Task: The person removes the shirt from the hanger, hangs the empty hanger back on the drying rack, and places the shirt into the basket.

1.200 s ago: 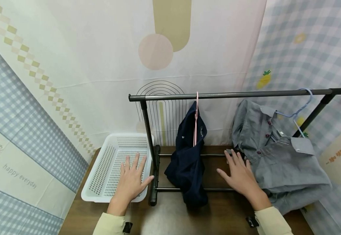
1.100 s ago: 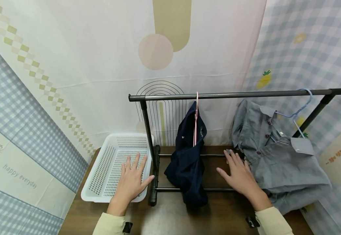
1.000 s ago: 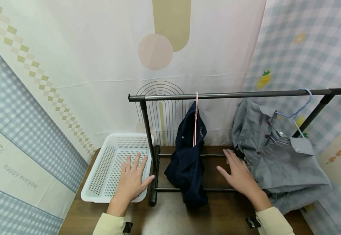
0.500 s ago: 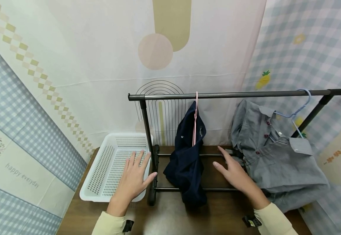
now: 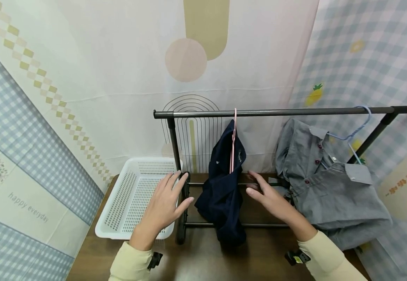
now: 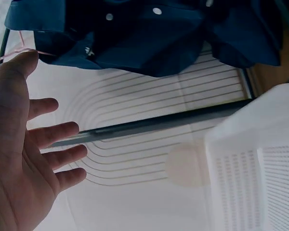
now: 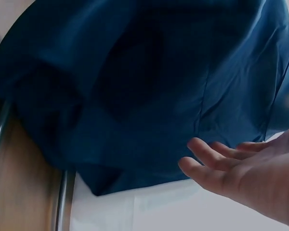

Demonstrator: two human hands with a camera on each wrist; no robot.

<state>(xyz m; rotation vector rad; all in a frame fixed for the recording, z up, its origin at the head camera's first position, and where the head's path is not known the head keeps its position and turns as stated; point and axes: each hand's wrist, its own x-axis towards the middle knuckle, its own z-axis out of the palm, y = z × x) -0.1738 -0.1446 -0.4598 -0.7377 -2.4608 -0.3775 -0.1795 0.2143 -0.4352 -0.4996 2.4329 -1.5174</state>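
A navy buttoned garment (image 5: 221, 203) hangs on a pink hanger (image 5: 233, 144) from the black rail (image 5: 287, 113). My left hand (image 5: 163, 207) is over the basket's right side, by the rack's left post, fingers spread and holding nothing. In the left wrist view the left hand (image 6: 19, 159) faces the garment, whose white buttons show. My right hand (image 5: 273, 201) is just right of the garment, thumb and fingers extended with nothing in them. In the right wrist view the right hand's (image 7: 245, 175) fingertips overlap the garment's lower edge.
A white perforated basket (image 5: 114, 207) stands at the left on the wooden table (image 5: 203, 257). A grey buttoned shirt (image 5: 340, 199) hangs on a blue hanger (image 5: 352, 134) at the rail's right end. Two low bars (image 5: 264, 225) join the rack's feet. Printed cloth hangs behind.
Both hands have moved inward towards the navy garment: the left one rightward and slightly up, the right one leftward away from the grey shirt. The garments have stayed in place.
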